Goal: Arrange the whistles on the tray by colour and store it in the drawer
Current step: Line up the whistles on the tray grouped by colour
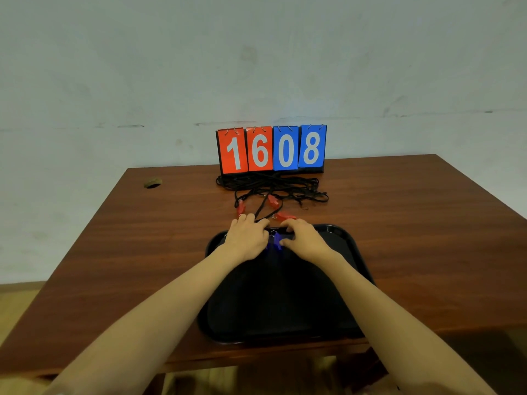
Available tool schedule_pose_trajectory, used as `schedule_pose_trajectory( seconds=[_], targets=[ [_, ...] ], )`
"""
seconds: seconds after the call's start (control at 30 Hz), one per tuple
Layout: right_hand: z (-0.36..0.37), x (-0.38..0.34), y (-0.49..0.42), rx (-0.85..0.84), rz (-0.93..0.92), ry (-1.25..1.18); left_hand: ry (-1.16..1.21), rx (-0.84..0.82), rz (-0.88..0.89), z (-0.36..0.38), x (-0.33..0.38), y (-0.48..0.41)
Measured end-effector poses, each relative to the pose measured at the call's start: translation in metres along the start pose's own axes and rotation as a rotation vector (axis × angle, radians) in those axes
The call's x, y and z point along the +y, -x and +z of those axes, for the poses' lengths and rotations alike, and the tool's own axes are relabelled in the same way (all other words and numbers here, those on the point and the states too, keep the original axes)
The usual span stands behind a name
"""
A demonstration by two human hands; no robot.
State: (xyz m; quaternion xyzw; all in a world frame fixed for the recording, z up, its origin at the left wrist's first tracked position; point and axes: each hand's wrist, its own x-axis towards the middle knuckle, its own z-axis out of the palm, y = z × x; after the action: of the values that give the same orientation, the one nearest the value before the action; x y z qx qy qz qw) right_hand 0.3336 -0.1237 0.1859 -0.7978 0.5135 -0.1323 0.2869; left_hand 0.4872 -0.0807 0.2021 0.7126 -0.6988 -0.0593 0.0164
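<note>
Step in hand: sorting, blue group first. Both hands sit palm-down over the far end of the black tray (pixel 285 303), close together. The left hand (pixel 247 238) has its fingers bent, with the tips at the tray's far rim by a black cord. The right hand (pixel 306 240) is curled the same way, thumb side just beside a blue whistle (pixel 278 242). Whether either hand actually pinches a whistle or cord – can't tell, as the fingertips are hidden under the knuckles.

The blue whistle lies on the tray between the two hands, with a metal ring showing at its far end. Any more blue ones would be under the hands. Three red whistles (pixel 285 216) are not on the tray yet. They lie on the table (pixel 413 229) just past the rim, and their black cords (pixel 271 185) are tangled in a heap in front of the flip scoreboard (pixel 271 149).

Approx progress: early. Blue partly placed, red untouched, no drawer in view.

Next move, prob: settle the blue one, then reach past the rim for the nearest red whistle. The cords look knotted together – lifting one will likely drag the others, so free its cord first.
</note>
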Motion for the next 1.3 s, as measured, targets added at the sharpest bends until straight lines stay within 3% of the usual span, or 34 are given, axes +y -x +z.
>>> schedule_pose_trajectory(
  seconds=[0.17, 0.3, 0.47, 0.53, 0.6, 0.73, 0.97, 1.3],
  targets=[
    [-0.016, -0.005, 0.013, -0.098, -0.041, -0.202, 0.389, -0.057, -0.087, 0.002, 0.015, -0.005],
    [-0.022, -0.003, 0.023, -0.084, -0.045, -0.263, 0.547, -0.031, -0.17, 0.006, 0.037, -0.005],
    [-0.024, 0.007, 0.025, -0.052, -0.02, -0.155, 0.66, -0.032, -0.235, 0.015, 0.052, -0.008],
    [-0.024, 0.013, 0.024, -0.034, 0.03, -0.087, 0.526, 0.012, -0.189, 0.014, 0.052, -0.005],
    [-0.026, 0.02, 0.022, -0.024, 0.063, 0.017, 0.21, 0.072, -0.097, 0.012, 0.047, -0.001],
    [-0.025, 0.029, 0.018, -0.087, 0.108, 0.123, -0.133, 0.028, 0.003, 0.02, 0.03, 0.002],
    [-0.009, 0.022, 0.003, -0.117, 0.094, 0.105, -0.259, 0.06, 0.178, 0.038, 0.02, 0.005],
    [0.001, 0.018, -0.008, -0.111, 0.051, 0.071, -0.255, 0.067, 0.186, 0.037, 0.017, 0.006]
  ],
)
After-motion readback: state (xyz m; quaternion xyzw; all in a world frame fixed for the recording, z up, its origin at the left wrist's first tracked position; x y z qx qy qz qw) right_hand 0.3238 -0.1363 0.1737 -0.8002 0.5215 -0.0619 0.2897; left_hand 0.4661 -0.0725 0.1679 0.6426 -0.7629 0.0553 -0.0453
